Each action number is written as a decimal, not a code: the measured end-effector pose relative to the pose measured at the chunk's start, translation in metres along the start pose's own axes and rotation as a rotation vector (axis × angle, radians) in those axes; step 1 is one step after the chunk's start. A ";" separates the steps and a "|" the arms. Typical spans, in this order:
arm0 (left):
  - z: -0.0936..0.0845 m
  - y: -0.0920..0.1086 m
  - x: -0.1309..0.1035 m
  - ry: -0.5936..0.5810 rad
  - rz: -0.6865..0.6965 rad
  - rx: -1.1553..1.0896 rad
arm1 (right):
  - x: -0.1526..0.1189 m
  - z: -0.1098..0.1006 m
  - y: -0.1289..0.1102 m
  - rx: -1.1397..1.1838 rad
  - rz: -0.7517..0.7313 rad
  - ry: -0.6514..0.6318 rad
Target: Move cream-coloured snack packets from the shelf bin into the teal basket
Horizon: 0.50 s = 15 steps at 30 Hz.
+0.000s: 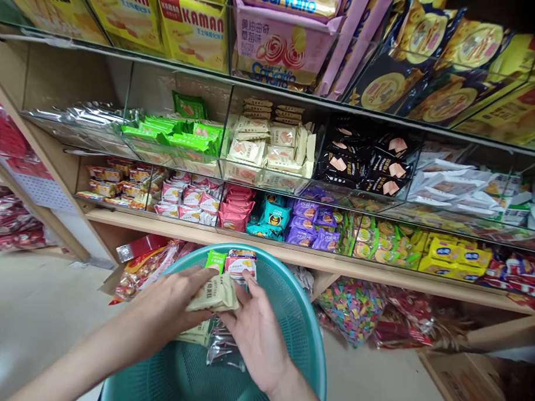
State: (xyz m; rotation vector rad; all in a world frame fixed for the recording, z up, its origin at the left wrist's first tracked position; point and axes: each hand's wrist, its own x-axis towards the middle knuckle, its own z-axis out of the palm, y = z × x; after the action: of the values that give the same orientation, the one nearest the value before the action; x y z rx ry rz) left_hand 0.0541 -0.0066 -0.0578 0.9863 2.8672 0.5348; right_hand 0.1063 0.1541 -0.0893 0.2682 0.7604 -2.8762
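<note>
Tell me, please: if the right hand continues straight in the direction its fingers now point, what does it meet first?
The right hand points up and left. It would probably first meet the beige packet that both hands hold, then the red-and-white packet beyond it above the teal basket. Depth is unclear.

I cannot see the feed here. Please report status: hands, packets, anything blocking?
Left hand and right hand both hold a beige snack packet. Over teal basket, more packets inside. Nothing blocking.
</note>
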 end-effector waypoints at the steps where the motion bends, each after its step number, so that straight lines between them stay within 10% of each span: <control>1: -0.002 -0.009 -0.003 -0.003 -0.028 0.006 | -0.001 -0.002 -0.001 -0.021 -0.013 0.016; 8: 0.013 -0.071 -0.034 -0.096 0.021 0.001 | -0.020 -0.033 -0.028 -0.131 -0.196 0.116; 15: 0.049 -0.068 -0.027 -0.207 0.123 -0.009 | -0.032 -0.049 -0.044 -0.151 -0.259 0.196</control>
State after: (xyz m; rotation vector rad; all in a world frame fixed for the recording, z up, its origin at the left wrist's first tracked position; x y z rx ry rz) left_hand 0.0440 -0.0581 -0.1283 1.1486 2.6339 0.4251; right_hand 0.1358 0.2202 -0.1038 0.4701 1.1175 -3.0402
